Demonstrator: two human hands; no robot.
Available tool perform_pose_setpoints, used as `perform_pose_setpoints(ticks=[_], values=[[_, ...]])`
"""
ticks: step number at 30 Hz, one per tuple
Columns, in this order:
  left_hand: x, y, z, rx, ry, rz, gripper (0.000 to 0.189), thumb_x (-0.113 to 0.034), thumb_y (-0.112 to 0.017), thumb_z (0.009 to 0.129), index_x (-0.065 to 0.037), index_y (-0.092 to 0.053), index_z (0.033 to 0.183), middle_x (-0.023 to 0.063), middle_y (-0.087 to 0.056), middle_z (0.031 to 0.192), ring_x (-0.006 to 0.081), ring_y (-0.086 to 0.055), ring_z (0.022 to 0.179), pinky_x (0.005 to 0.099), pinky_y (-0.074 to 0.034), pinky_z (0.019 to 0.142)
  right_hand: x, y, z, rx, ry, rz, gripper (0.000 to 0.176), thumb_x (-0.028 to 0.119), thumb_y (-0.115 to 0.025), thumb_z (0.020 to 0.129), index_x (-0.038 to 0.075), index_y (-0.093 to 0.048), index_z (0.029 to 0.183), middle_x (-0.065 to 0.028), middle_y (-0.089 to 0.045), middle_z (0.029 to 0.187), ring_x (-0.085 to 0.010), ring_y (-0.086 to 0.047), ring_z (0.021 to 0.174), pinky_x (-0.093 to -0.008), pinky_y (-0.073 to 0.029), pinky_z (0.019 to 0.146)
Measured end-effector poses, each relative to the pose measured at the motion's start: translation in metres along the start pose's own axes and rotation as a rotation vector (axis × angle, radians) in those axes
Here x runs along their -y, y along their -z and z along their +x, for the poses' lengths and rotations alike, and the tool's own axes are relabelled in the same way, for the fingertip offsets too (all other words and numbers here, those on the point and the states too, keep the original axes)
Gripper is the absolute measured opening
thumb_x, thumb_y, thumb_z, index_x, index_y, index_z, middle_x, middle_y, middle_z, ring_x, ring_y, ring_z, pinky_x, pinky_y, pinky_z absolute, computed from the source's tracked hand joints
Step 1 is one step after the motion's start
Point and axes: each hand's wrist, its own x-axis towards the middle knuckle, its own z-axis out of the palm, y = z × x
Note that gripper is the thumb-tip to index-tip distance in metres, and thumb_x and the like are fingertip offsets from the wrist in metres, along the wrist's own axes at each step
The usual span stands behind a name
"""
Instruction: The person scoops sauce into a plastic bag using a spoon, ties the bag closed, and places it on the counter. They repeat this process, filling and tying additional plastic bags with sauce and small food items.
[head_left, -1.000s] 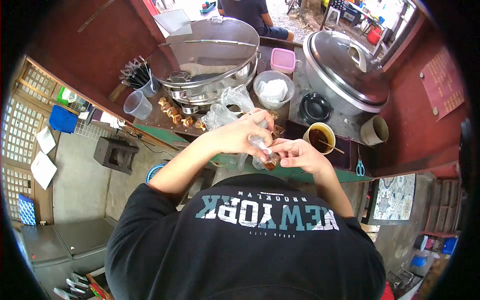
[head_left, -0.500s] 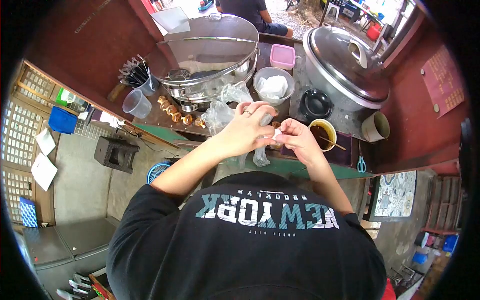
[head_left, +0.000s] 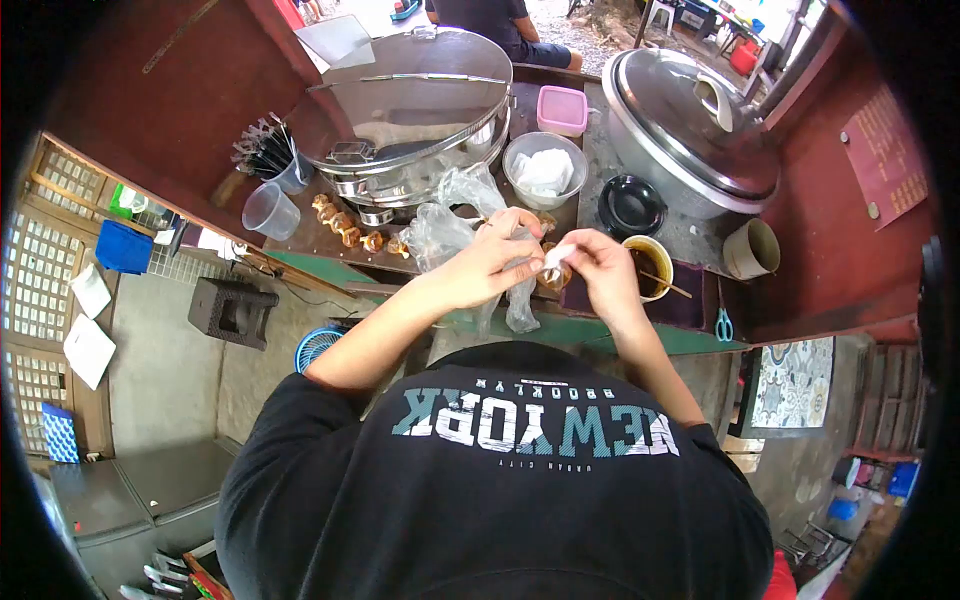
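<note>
White bit of plastic (head_left: 561, 256) is at the counter's (head_left: 318, 243) near edge, abt midway along. R hand (head_left: 603, 268) has it pinched btwn thumb & finger; L hand (head_left: 492, 268) is half curled, thumb tip right by it, can't tell if gripping. Best w/ a firm but light pinch, L fingertips close in. Sauce cup (head_left: 668, 262) is just beside R hand, easy to knock; clear bags (head_left: 440, 238) crowd L hand. Scissors (head_left: 723, 324) nr right corner, brown food (head_left: 350, 236) along the near-left edge.

Upside down across the black shirt (head_left: 490, 480) at the near side stand "NEW YORK" in large letters, "BROOKLYN" and "URBAN CITY" in smaller ones; the red sign (head_left: 885, 165) at right is illegible.
</note>
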Motion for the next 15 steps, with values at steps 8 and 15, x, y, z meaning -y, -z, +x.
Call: perform_pose_setpoints(ticks=[8, 15], values=[[-0.008, -0.006, 0.012, -0.043, 0.008, -0.599, 0.01, -0.009, -0.068, 0.082, -0.004, -0.059, 0.081, 0.008, -0.06, 0.099, 0.0203, -0.054, 0.099, 0.0347, -0.039, 0.091, 0.017, 0.003, -0.01, -0.048, 0.226, 0.085, 0.011, -0.006, -0.062, 0.081, -0.001, -0.065, 0.09, -0.0034, -0.059, 0.092, -0.0112, -0.059, 0.084, -0.0235, -0.046, 0.078], [-0.012, -0.024, 0.02, -0.063, 0.199, -0.83, 0.013, -0.009, -0.072, 0.08, -0.003, -0.061, 0.08, 0.0035, -0.065, 0.089, 0.0086, -0.058, 0.082, 0.0232, -0.045, 0.074, 0.03, 0.0, -0.016, -0.056, 0.23, 0.147, 0.011, -0.005, -0.062, 0.081, -0.001, -0.066, 0.09, -0.0043, -0.059, 0.091, -0.0116, -0.058, 0.084, -0.0229, -0.046, 0.077]])
